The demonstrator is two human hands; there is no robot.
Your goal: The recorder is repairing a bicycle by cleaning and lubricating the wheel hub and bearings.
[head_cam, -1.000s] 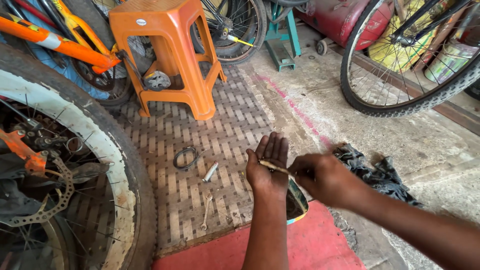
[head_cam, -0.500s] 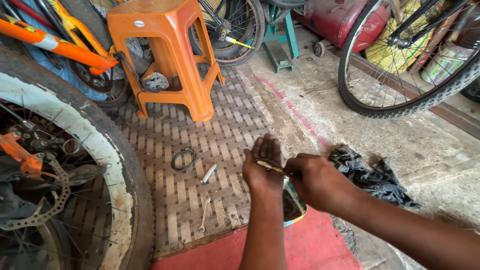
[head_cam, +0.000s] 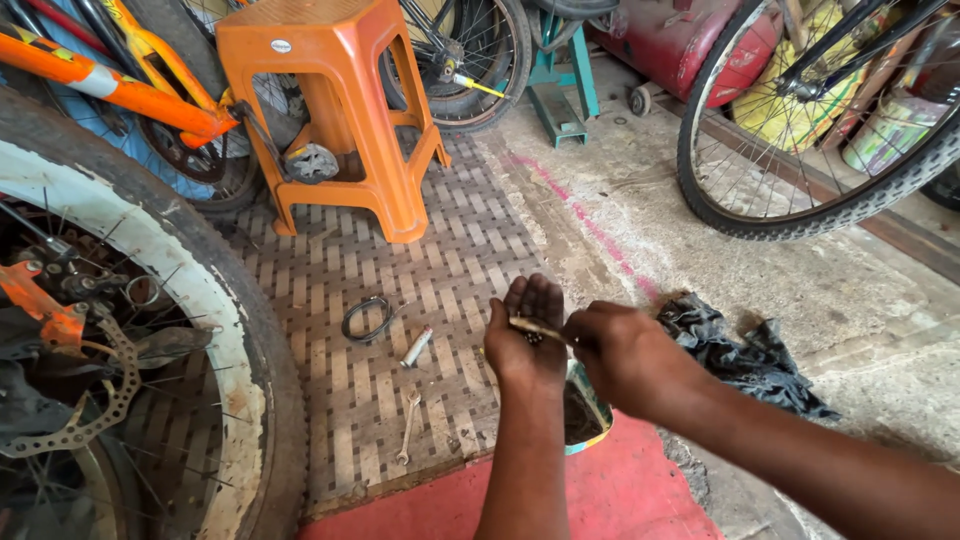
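My left hand [head_cam: 525, 335] is held palm up over the woven mat [head_cam: 440, 260], cupping a few small dark bits. My right hand [head_cam: 625, 358] pinches a thin pale stick [head_cam: 535, 327] whose tip lies across the left palm. Under both hands sits a small tin [head_cam: 580, 415] with dark contents, partly hidden by my wrists. A black rag [head_cam: 745, 355] lies just right of my right hand on the concrete floor.
On the mat lie a small wrench [head_cam: 408, 428], a short metal rod [head_cam: 417, 347] and a dark ring [head_cam: 365, 318]. An orange plastic stool [head_cam: 335, 110] stands behind. A fat bicycle wheel [head_cam: 215, 300] with disc rotor is at left, another wheel [head_cam: 800, 130] at back right.
Both hands stay together over the tin; the stick tip has shifted slightly across the left palm. The view has moved a little.
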